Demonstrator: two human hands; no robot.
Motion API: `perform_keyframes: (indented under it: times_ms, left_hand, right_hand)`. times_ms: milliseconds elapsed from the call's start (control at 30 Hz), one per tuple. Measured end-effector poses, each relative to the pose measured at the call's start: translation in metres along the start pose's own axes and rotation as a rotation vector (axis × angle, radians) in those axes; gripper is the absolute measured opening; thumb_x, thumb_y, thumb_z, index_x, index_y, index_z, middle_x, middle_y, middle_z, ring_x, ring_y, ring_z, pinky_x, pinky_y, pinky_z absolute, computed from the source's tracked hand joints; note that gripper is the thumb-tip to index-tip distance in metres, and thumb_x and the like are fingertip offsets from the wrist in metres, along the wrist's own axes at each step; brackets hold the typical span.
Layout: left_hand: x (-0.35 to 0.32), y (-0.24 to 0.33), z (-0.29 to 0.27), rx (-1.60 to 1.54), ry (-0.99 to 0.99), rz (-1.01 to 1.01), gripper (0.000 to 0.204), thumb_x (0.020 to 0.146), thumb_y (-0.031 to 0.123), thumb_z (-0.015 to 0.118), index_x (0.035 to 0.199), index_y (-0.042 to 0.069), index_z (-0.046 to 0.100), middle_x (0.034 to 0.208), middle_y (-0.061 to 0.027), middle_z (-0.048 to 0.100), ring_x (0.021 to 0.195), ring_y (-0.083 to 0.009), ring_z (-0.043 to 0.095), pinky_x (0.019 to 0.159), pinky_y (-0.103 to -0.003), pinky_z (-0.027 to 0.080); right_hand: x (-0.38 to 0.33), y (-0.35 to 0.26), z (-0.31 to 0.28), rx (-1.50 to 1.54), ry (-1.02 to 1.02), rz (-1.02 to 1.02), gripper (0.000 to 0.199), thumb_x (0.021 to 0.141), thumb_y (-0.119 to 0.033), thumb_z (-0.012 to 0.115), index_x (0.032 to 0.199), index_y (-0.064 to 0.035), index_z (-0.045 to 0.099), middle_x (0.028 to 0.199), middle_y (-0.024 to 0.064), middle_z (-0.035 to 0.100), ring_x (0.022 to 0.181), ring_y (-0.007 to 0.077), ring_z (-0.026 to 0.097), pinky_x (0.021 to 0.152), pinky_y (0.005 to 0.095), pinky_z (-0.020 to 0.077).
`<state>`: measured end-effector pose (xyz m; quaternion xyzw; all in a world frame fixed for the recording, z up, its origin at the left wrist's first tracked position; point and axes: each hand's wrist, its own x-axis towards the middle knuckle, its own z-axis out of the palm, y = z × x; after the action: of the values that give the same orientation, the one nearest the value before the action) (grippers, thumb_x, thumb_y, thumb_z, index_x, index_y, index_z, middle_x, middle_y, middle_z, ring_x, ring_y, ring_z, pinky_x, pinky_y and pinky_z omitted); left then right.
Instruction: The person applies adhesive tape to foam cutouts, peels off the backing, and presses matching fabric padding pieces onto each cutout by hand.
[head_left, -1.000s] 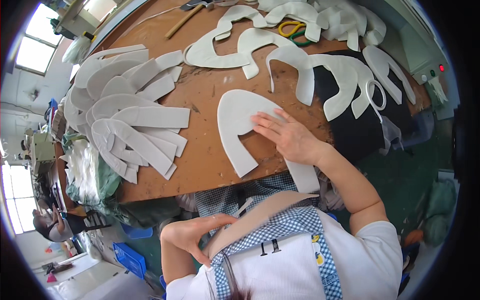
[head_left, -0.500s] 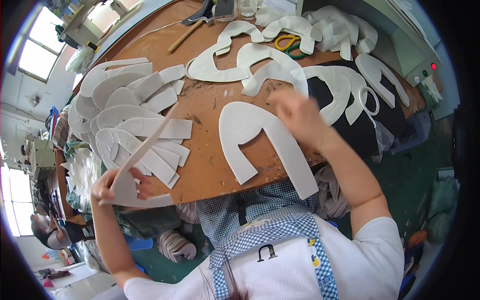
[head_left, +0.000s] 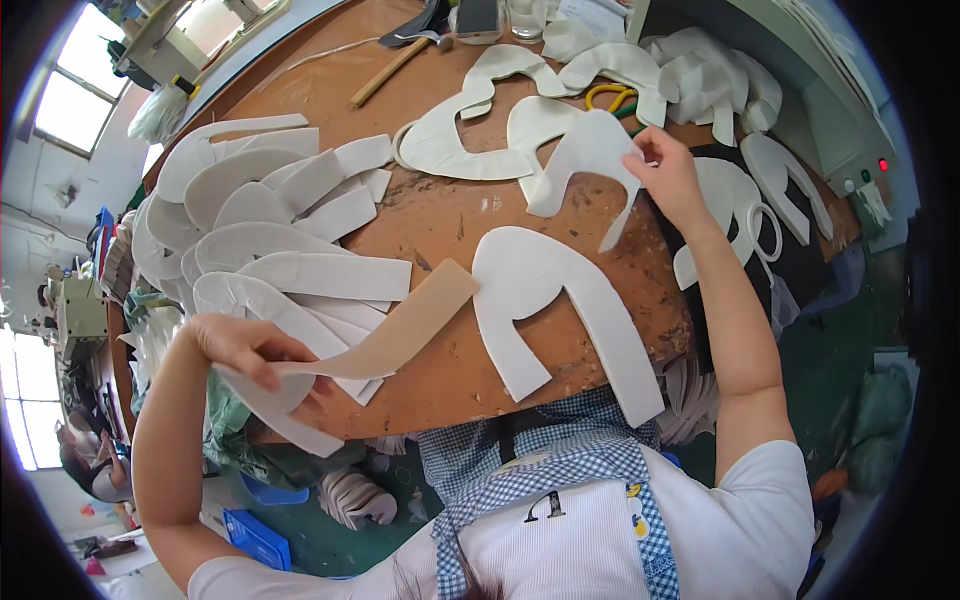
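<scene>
1. One white U-shaped piece (head_left: 525, 265) lies flat on the brown table (head_left: 430, 225), between the hands.
2. Left hand (head_left: 250, 350), wrist bent, curls its fingers around one beige-and-white curved piece (head_left: 405, 328).
3. Right hand (head_left: 672, 180), arm stretched forward, pinches one white arched piece (head_left: 590, 145).
4. Beyond: one hammer (head_left: 393, 74), one pair of scissors (head_left: 608, 97).
5. One blue crate (head_left: 258, 540) on the floor; contents unclear.

The left hand (head_left: 250, 348) grips low; the right hand (head_left: 670, 180) pinches farther forward.
</scene>
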<state>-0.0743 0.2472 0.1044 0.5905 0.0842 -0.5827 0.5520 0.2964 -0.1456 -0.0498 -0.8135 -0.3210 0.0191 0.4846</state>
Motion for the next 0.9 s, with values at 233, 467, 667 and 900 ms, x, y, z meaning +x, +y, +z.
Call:
perform_keyframes:
  times_ms: [233, 467, 667, 900]
  left_hand:
    - [-0.043, -0.011, -0.038, 0.056, 0.847, -0.039, 0.062, 0.080, 0.017, 0.079, 0.133, -0.002, 0.053, 0.127, -0.0158, 0.065, 0.120, -0.0261, 0.063, 0.100, -0.039, 0.051]
    - [0.059, 0.025, 0.082, 0.925, 1.222, 0.005, 0.087, 0.067, 0.033, 0.090, 0.138, 0.006, 0.049, 0.146, -0.0152, 0.049, 0.135, -0.0379, 0.046, 0.113, -0.050, 0.036]
    - [0.154, 0.036, 0.140, -0.014, 0.870, 0.860, 0.096, 0.069, 0.047, 0.090, 0.141, 0.000, 0.048, 0.143, -0.0156, 0.052, 0.135, -0.0260, 0.048, 0.110, -0.042, 0.038]
    - [0.264, 0.048, 0.105, -0.528, 1.317, 0.653, 0.037, 0.090, 0.026, 0.075, 0.105, -0.006, 0.063, 0.089, -0.0097, 0.071, 0.076, -0.0109, 0.064, 0.068, -0.030, 0.052]
  right_hand:
    - [-0.034, -0.125, -0.021, 0.466, -0.325, 0.025, 0.015, 0.090, -0.003, 0.067, 0.102, 0.0007, 0.059, 0.093, 0.0018, 0.068, 0.083, 0.0060, 0.061, 0.075, 0.0239, 0.0505]
    - [-0.076, -0.127, -0.028, 0.355, -0.347, 0.073, 0.022, 0.086, 0.001, 0.069, 0.107, 0.0032, 0.067, 0.090, 0.0035, 0.070, 0.082, 0.0072, 0.063, 0.075, 0.0240, 0.0512]
    - [-0.098, -0.147, -0.020, 0.523, -0.790, -0.148, 0.012, 0.088, -0.004, 0.068, 0.100, 0.0010, 0.069, 0.083, 0.0032, 0.070, 0.079, 0.0082, 0.065, 0.072, 0.0252, 0.0520]
    - [-0.079, -0.096, 0.044, 0.239, -0.525, 0.256, 0.016, 0.087, -0.013, 0.071, 0.089, 0.0029, 0.068, 0.070, 0.0076, 0.065, 0.066, 0.0107, 0.059, 0.062, 0.0285, 0.0488]
